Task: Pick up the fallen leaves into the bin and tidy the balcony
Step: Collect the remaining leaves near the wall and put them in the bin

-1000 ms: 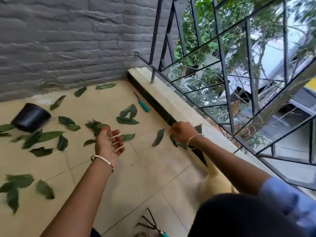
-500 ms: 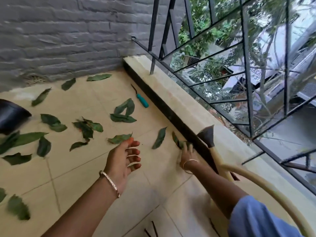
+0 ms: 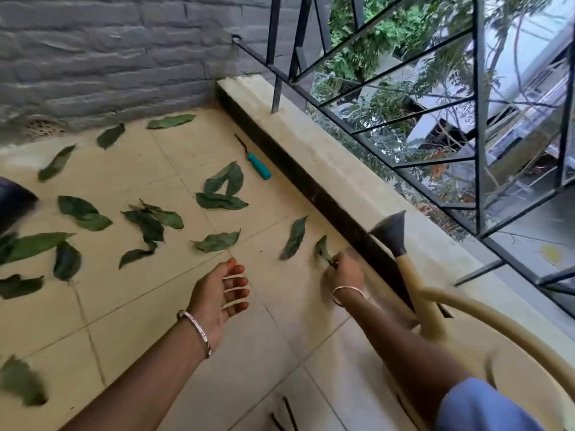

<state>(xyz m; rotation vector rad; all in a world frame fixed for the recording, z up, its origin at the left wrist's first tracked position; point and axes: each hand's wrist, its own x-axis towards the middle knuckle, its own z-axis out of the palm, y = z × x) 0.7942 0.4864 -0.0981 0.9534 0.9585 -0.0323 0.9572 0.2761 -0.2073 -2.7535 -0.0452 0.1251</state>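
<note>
As I'm looking down at the tiled floor [image 3: 155,321], my right hand [image 3: 343,275] is pinching the end of a small green leaf [image 3: 322,248] right at the foot of the dark kerb [image 3: 311,188], fingers curled in tight on it. It's kinda blurry there, so I can't tell if it's lifting off the tiles or touching them.

My left hand [image 3: 217,293] is gripping nothing at all, just hovering over the floor with the fingers spread and relaxed.

A longer leaf [image 3: 294,237] is lying just beside the one I'm pinching, and another leaf [image 3: 217,241] is sitting just past my left fingertips. Loads more are lying scattered off to the left, some of them up by the grey brick wall [image 3: 93,57].

The black bin [image 3: 12,206] is poking in at the far left edge, mostly cut off, well apart from both hands.

A teal-handled tool [image 3: 258,166] is lying near the kerb further along. The beige watering can [image 3: 435,306] is sitting just right of my right arm, its dark spout head [image 3: 392,231] pointing up in front of the pale ledge [image 3: 326,144] under the railing [image 3: 479,119].
</note>
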